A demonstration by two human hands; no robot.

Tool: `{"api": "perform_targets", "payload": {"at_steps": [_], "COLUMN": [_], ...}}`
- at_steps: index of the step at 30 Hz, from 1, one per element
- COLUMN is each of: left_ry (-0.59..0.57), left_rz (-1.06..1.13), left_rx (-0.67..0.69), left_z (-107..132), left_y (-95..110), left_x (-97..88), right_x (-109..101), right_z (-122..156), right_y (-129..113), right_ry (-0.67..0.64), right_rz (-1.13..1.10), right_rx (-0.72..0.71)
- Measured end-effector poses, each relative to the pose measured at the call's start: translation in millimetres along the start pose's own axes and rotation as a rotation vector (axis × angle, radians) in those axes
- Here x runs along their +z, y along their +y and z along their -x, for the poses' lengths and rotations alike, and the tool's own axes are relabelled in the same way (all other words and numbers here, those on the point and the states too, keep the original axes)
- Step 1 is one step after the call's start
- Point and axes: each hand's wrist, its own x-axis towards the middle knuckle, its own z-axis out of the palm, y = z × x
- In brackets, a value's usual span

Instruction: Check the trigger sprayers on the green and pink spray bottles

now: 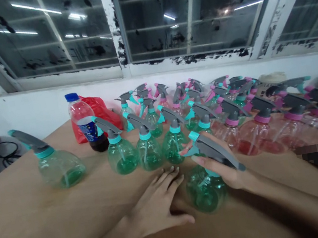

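Observation:
My right hand (225, 169) is closed around the grey trigger head of a green spray bottle (206, 190) that stands on the brown table (41, 220) close to me. My left hand (158, 204) lies flat on the table just left of that bottle, fingers stretched out, holding nothing. Directly behind my hands stands a row of three green spray bottles (147, 151) with teal collars. One more green spray bottle (59, 168) stands apart at the left.
Several green and pink spray bottles (239, 122) crowd the back and right of the table under a window. A cola bottle with a blue cap (86, 123) and a red bag (99, 108) stand at the back left. Cables (3, 153) lie at far left.

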Motion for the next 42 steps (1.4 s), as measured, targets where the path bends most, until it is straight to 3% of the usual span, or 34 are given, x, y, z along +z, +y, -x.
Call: {"api": "perform_targets", "payload": {"at_steps": [5, 11, 18, 33, 42], "left_ry": [-0.013, 0.007, 0.036, 0.004, 0.044], "left_rz": [-0.047, -0.025, 0.003, -0.028, 0.035], "left_rx": [-0.002, 0.005, 0.026, 0.016, 0.029], "left_z": [-0.6, 0.2, 1.8, 2.7, 2.9], "left_y": [3.8, 3.3, 2.2, 3.0, 1.9], "left_x": [1.1, 3.5, 2.3, 1.1, 2.9], "right_x": [1.5, 1.0, 3.0, 3.8, 4.3], "right_z": [-1.7, -4.8, -5.0, -3.6, -4.5], "right_y": [-0.7, -0.5, -1.3, -0.7, 2.5], "right_ry": [-0.004, -0.016, -0.004, 0.003, -0.029], "right_rz": [-0.209, -0.233, -0.210, -0.203, -0.208], "right_rx": [0.121, 0.057, 0.153, 0.102, 0.114]}}
